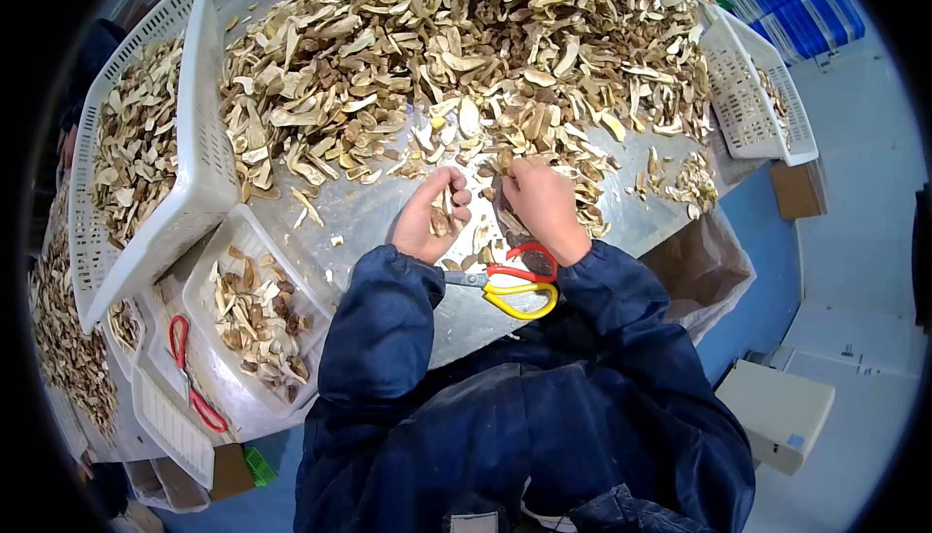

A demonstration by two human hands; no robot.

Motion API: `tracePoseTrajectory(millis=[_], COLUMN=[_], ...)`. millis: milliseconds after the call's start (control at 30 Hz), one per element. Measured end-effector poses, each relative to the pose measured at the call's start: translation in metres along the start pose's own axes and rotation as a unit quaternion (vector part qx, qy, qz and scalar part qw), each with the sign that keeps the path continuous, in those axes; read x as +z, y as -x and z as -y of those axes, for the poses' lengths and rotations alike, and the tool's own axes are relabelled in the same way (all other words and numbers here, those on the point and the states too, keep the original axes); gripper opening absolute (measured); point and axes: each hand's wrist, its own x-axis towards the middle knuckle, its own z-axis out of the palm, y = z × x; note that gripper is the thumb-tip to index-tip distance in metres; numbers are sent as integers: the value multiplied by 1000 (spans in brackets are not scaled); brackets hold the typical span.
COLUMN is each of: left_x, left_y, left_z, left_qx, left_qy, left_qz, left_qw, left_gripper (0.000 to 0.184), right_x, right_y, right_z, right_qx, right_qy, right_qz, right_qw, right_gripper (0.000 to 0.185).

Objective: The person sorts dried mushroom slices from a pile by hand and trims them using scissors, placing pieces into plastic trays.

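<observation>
My left hand (pixel 434 216) is curled, palm turned inward, around a few dried mushroom slices (pixel 441 219). To its right, my right hand (pixel 546 205) has its fingers pinched together, with a brownish mushroom slice (pixel 504 160) at the fingertips. Both hands are low over the metal table (pixel 364 217), at the near edge of a large heap of dried mushroom slices (pixel 466 48). Scissors (pixel 520 285) with one red and one yellow handle lie just below my hands, blades pointing left. A dark patch beneath my right hand is hard to make out.
A tilted white basket (pixel 209 116) of slices stands at left, beside a white tub (pixel 218 315) with more slices. Red-handled scissors (pixel 182 349) lie left of the tub. Another white basket (pixel 746 106) is at right, above a lined bin (pixel 714 271). Blue crates (pixel 796 9) are stacked beyond.
</observation>
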Motion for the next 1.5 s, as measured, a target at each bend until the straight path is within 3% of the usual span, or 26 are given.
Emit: tracePoseTrajectory(millis=[133, 200, 267, 500, 733, 833, 933, 1033, 1133, 1167, 1267, 1300, 1500], left_x=[18, 25, 27, 33, 18, 13, 15, 22, 31, 36, 27, 29, 31], left_y=[4, 5, 6, 12, 6, 4, 4, 8, 12, 16, 13, 14, 15], left_z=[7, 16, 20, 18, 21, 22, 21, 18, 21, 19, 19, 18, 18], left_qx=[39, 56, 53, 4, 30, 72, 77, 50, 13, -39, -49, -50, -41], left_qy=[-243, -343, -349, -458, -575, -643, -659, -681, -630, -617, -631, -624, -599], left_qz=[-28, -51, -54, -13, 14, 38, 53, 66, 98, 83, 131, 130, 123], left_qw=[969, 936, 934, 889, 818, 762, 746, 728, 770, 782, 763, 769, 790], left_gripper=[27, 30, 30, 21, 24, 22, 22, 22, 23, 24, 23, 23, 20], right_x=[-21, -21, -24, -32, -34, -25, -30, -35, -34, -34, -33, -33, -37], right_y=[11, 21, 28, 26, 30, 34, 35, 36, 39, 39, 38, 37, 30], right_z=[17, 27, 35, 10, 0, -6, -15, -8, -1, 1, -2, -2, -2], right_qx=[22, -25, -41, 131, 148, 159, 272, 264, 190, 164, 186, 235, 239], right_qy=[-49, -53, -86, -403, -426, -475, -642, -641, -557, -526, -559, -623, -606], right_qz=[-26, -43, -24, 25, 104, 129, 228, 187, 147, 133, 199, 223, 256], right_qw=[998, 997, 995, 905, 886, 856, 680, 696, 795, 824, 783, 712, 714], right_gripper=[13, 10, 11, 18, 17, 16, 16, 15, 17, 17, 19, 20, 22])
